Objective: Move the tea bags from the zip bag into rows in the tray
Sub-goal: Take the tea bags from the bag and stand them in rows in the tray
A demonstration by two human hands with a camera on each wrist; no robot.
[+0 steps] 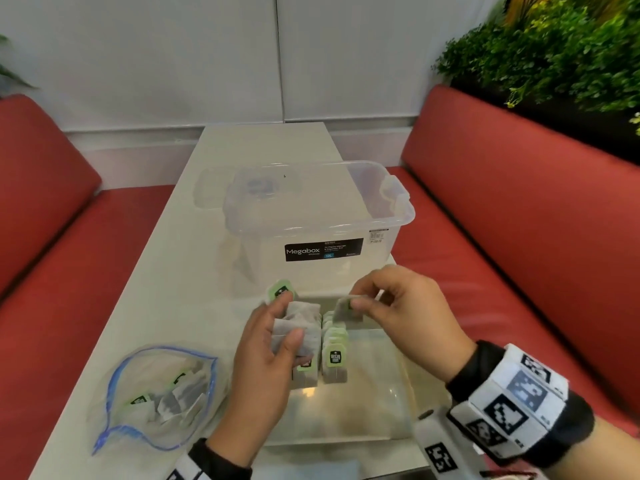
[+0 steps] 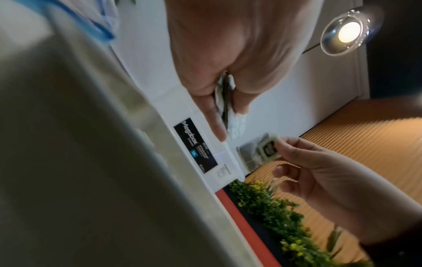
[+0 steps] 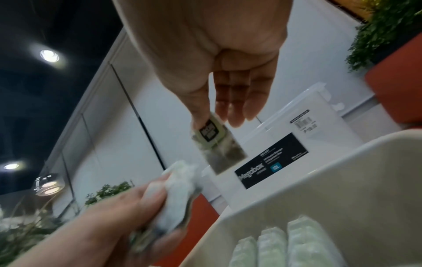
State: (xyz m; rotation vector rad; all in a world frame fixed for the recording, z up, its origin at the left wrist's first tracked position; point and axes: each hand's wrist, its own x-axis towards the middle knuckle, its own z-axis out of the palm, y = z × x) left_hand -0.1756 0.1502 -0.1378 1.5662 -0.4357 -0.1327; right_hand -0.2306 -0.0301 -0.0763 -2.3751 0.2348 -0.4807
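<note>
My left hand [image 1: 273, 341] grips a small stack of tea bags [image 1: 298, 327] over the tray's far left corner; the same stack [image 3: 178, 191] shows in the right wrist view. Thumb and forefinger of my right hand [image 1: 367, 303] pinch a single tea bag [image 1: 343, 310] by its green tag, hanging above the tray; that bag [image 3: 217, 144] dangles from my thumb. The clear tray [image 1: 398, 410] holds two rows of upright tea bags [image 1: 334, 355] at its left. The zip bag [image 1: 156, 393], blue-edged and open, lies at the left with several tea bags inside.
A clear Megabox storage bin [image 1: 311, 216] stands just behind the tray on the white table [image 1: 180, 271]. Red bench seats [image 1: 519, 220] flank the table on both sides. A green plant hedge [image 1: 554, 53] sits at the back right.
</note>
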